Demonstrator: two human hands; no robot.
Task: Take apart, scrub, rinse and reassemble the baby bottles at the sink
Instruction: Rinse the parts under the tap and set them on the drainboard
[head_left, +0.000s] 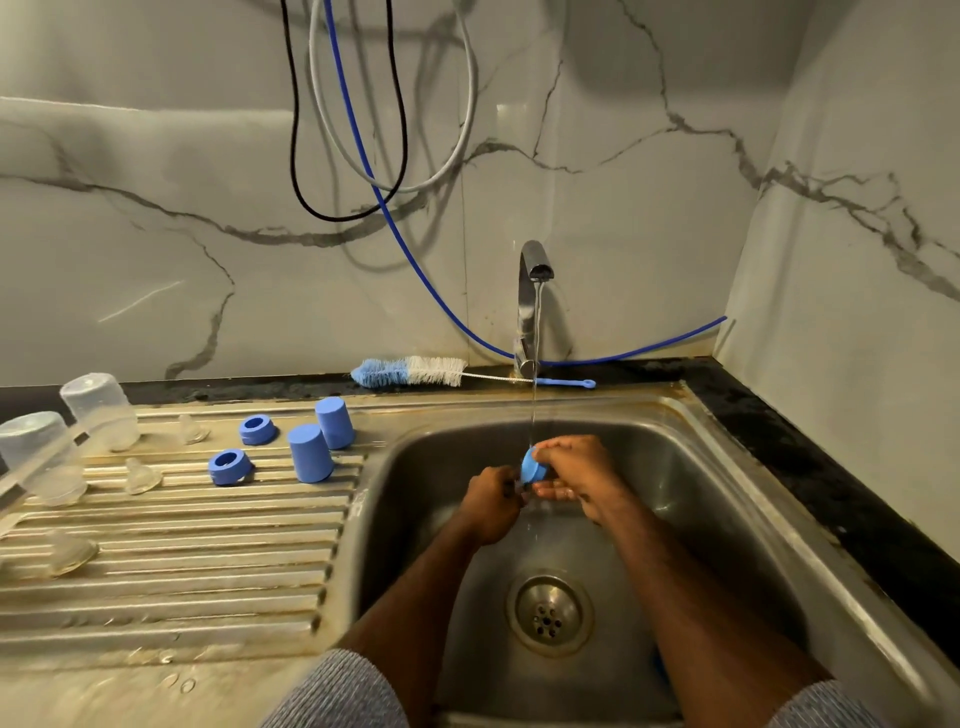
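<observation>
Two clear bottles, two blue caps, two rings on drainboard; right hand gripping third cap, left hand unclear.

Dim warm light, soft wall shadows, wide-angle bending at edges.

Black, grey and blue cables hang in loops down the veined marble wall. The blue one runs behind the tap along the dark bench edge towards the right-hand corner.
</observation>
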